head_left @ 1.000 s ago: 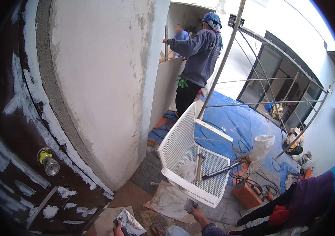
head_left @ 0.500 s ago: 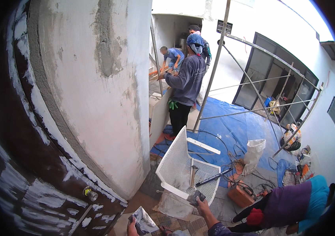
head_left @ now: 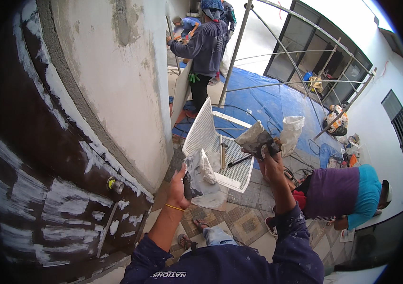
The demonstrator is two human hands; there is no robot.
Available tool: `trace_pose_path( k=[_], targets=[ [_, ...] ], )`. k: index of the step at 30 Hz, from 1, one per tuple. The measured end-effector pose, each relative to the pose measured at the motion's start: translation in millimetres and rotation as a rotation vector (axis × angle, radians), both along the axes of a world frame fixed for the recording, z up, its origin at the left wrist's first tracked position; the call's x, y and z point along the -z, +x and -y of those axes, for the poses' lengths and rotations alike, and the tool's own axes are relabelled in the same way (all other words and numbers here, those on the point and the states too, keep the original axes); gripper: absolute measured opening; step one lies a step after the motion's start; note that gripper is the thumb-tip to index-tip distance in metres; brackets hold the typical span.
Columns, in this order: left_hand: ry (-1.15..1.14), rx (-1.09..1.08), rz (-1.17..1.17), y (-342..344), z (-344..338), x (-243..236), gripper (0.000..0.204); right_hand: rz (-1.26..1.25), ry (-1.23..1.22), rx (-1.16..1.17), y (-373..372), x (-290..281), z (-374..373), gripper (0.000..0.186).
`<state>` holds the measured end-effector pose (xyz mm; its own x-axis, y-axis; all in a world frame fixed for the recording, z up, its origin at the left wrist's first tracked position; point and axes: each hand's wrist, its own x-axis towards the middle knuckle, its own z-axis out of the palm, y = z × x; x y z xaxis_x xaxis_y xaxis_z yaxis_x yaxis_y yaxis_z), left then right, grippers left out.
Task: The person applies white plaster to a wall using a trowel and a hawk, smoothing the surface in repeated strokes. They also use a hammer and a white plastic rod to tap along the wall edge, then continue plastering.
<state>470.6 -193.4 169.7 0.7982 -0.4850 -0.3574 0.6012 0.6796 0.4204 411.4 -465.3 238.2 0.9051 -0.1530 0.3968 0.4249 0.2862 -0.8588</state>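
Observation:
My left hand (head_left: 178,189) is closed on the edge of a flat plate (head_left: 194,182) with dark and pale smears. A lump of white putty (head_left: 206,169) lies along its far side. Raised to the right, my right hand (head_left: 272,165) grips a broad, dark putty knife (head_left: 253,138) with dried pale putty on its blade. A gap separates the two tools. On my left stands a dark brown door (head_left: 35,180) streaked with white putty, with a clear round knob (head_left: 116,185) near its edge; neither hand touches it.
A white mesh chair (head_left: 206,123) stands ahead, holding a hammer (head_left: 223,151). At right a co-worker in purple and turquoise (head_left: 339,194) bends low. Other people work beyond the rough wall (head_left: 116,71). Scaffold poles (head_left: 284,85) rise over a blue tarp (head_left: 258,94); cables and a white sack (head_left: 291,135) lie nearby.
Both hands have risen from the lower edge into fuller view, carrying the plate and the putty knife. My view has tilted downward. The co-worker at right appears higher in view.

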Motion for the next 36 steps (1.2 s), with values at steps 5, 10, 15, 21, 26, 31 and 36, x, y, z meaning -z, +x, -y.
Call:
trace_pose_path(
  k=[5,10,15,21,26,31,36],
  targets=[
    [-0.114,0.103,0.038,-35.8,-0.8,-61.2,0.044,0.289,-0.688,0.156,-53.7,-44.6,-41.2,0.04],
    [-0.207,0.141,-0.027,-69.0,-7.3,-96.5,0.039,0.696,-0.964,0.041,-69.1,-61.1,-82.0,0.06],
    [-0.185,0.173,0.051,-91.5,-23.0,-105.6,0.048,0.638,-1.119,0.073,-93.2,-69.3,-103.9,0.062],
    [-0.285,0.208,0.142,-93.8,-35.2,-96.9,0.055,0.57,-1.261,0.066,-92.2,-76.7,-110.4,0.072],
    [-0.265,0.208,0.144,-85.2,-27.2,-84.2,0.059,0.533,-1.336,0.023,-77.5,-81.3,-99.8,0.078],
    [-0.344,0.156,0.163,-73.1,-10.3,-80.2,0.059,0.546,-1.405,0.01,-55.2,-85.8,-77.8,0.074],
    [-0.3,0.108,0.108,-57.7,10.4,-79.4,0.057,0.534,-1.441,0.019,-30.4,-85.2,-49.0,0.072]
  ],
)
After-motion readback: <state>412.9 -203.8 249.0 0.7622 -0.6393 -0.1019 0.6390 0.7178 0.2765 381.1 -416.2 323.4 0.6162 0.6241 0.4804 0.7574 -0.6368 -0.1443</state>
